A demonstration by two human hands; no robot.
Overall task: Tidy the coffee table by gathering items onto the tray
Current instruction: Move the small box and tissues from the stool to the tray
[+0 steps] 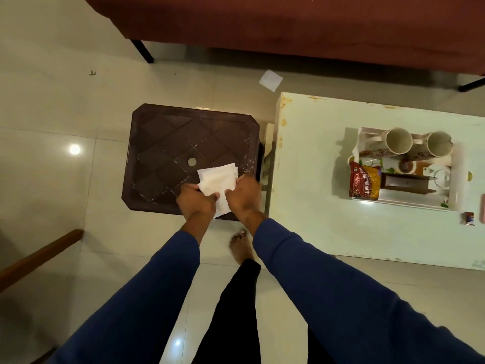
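A white paper napkin [219, 183] is held between my left hand [196, 202] and my right hand [242, 195], above the near right corner of a dark brown plastic stool [168, 143]. To the right, on the white coffee table [315, 179], stands a white tray [455, 185]. It holds two flowered mugs [393, 144] lying side by side, a red and yellow snack packet [364, 183], a brown wooden holder [404, 181] and a clear glass [442, 177].
A small wrapper [468, 218] lies on the table just beside the tray's near right corner. A white paper square [270, 79] lies on the tiled floor near the red-brown sofa [288, 22]. My bare foot [240, 246] stands between stool and table. A wooden rail [39, 256] is at left.
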